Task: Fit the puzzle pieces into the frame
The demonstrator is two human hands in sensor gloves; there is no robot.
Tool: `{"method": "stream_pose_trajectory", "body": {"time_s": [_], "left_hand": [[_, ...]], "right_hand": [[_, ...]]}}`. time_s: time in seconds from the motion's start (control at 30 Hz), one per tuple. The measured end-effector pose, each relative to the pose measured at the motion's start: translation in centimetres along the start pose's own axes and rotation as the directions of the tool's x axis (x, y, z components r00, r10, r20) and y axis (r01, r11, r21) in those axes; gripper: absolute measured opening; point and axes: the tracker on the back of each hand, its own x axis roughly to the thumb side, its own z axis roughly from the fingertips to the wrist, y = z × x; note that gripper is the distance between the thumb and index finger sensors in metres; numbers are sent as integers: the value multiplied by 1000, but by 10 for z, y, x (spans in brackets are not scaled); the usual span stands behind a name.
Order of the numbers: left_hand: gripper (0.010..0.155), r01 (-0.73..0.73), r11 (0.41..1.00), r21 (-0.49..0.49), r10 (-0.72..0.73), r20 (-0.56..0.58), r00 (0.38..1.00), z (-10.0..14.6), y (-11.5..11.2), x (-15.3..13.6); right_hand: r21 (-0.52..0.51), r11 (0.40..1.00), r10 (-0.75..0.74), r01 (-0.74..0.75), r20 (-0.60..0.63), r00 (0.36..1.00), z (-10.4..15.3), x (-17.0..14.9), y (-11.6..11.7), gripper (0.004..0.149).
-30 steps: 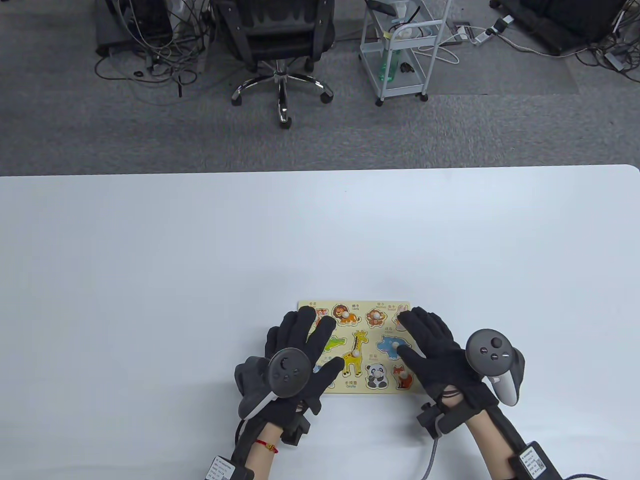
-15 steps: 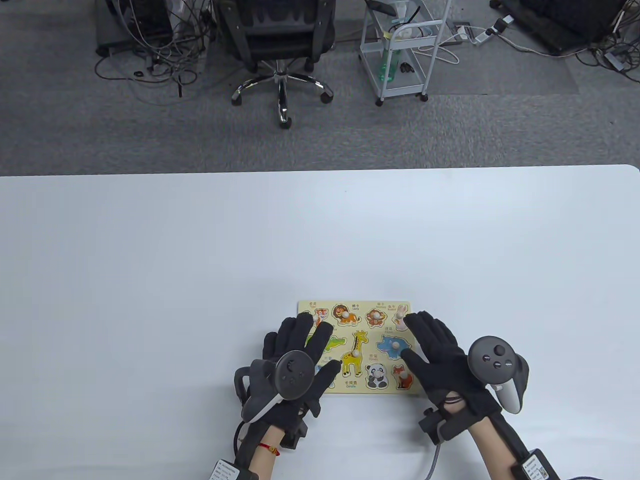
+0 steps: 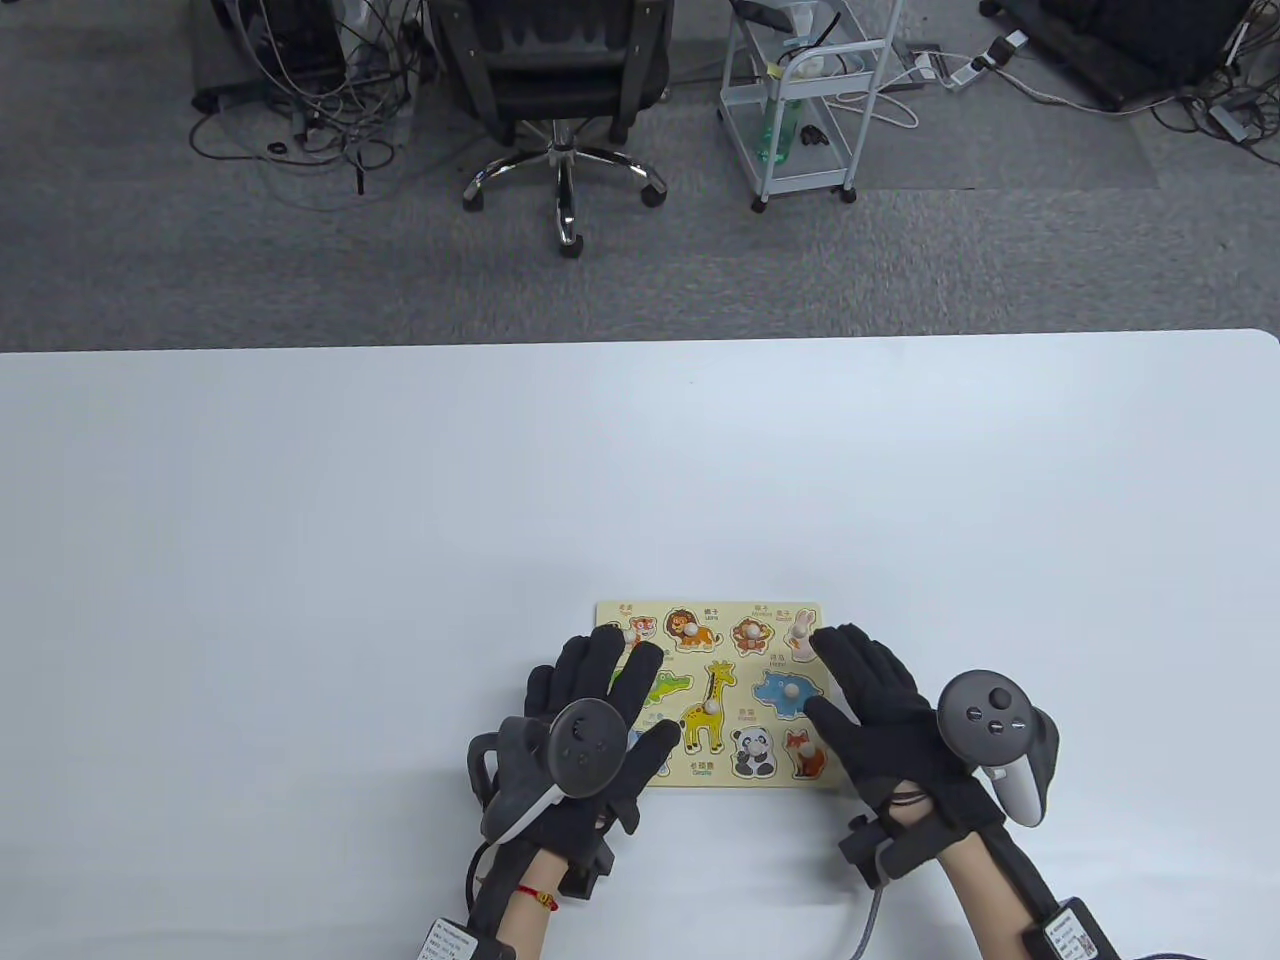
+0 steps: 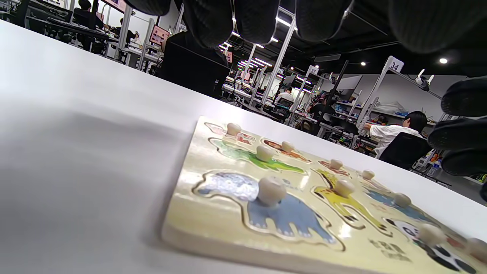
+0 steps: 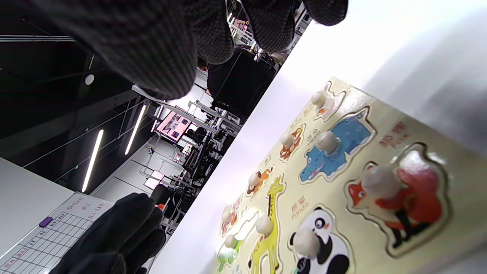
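Note:
A pale yellow wooden puzzle frame (image 3: 715,608) lies near the table's front edge, with animal pieces seated in it: lion (image 3: 686,627), monkey (image 3: 750,633), giraffe (image 3: 709,706), blue hippo (image 3: 786,691), panda (image 3: 751,752), fox (image 3: 806,755). My left hand (image 3: 600,700) hovers flat, fingers spread, over the frame's left side and holds nothing. My right hand (image 3: 880,700) hovers flat over the right edge, also empty. The left wrist view shows the blue elephant (image 4: 274,209) and green crocodile (image 4: 258,156) pieces seated. The right wrist view shows the fox (image 5: 399,201) and panda (image 5: 319,243) seated.
The white table (image 3: 400,520) stretches wide beyond the frame. Past its far edge are an office chair (image 3: 555,90), a white cart (image 3: 800,100) and floor cables.
Both hands have drawn back slightly toward the front edge, uncovering the tiger and rabbit pieces at the frame's top corners. The pieces have not moved.

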Motion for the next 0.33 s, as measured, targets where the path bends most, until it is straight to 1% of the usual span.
{"method": "stream_pose_trajectory", "body": {"time_s": [0.33], "left_hand": [[77, 12, 1000, -17, -12, -11, 1000, 0, 0, -1]], "right_hand": [[8, 1000, 9, -9, -15, 1000, 1, 0, 1, 66]]}}
